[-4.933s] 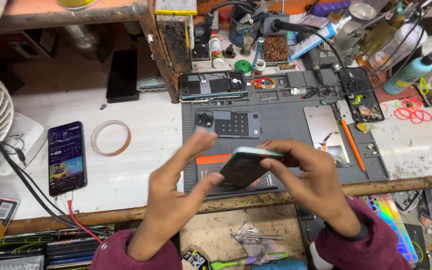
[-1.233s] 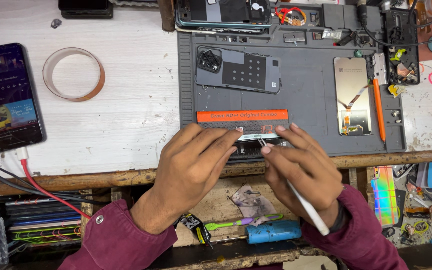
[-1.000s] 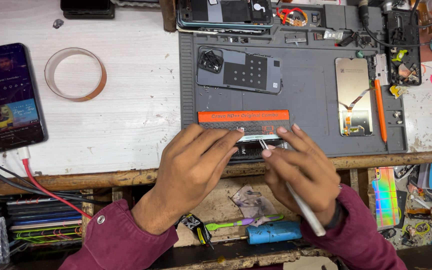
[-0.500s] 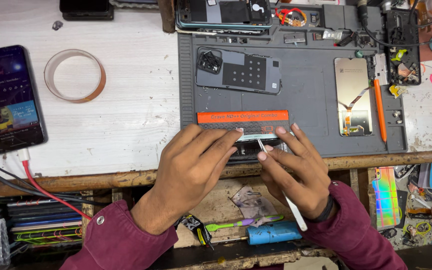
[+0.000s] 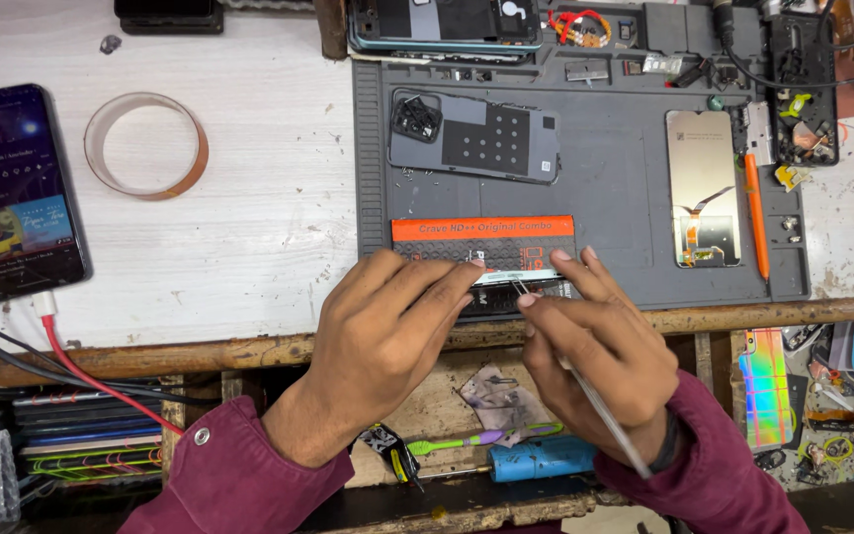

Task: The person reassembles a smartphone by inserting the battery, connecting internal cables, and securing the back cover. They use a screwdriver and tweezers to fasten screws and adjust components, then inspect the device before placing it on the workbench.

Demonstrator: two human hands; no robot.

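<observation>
thin phone [image 5: 506,280] flat on mat edge, tweezers [image 5: 585,396] angled

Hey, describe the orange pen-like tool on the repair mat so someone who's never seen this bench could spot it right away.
Start at the grey repair mat covering the right half of the white bench. Near its right edge lies a pale phone screen panel, face down, with a ribbon cable at its lower end. The orange tool lies directly right of that panel, parallel to it: the only long, thin, solid orange stick there.

My hands are at the front edge of the mat [image 5: 625,178], which lies on the desk [image 5: 249,227]. The phone back [image 5: 474,136] lies behind them. The tape ring [image 5: 146,146] and lit phone [image 5: 14,190] lie left.
</observation>
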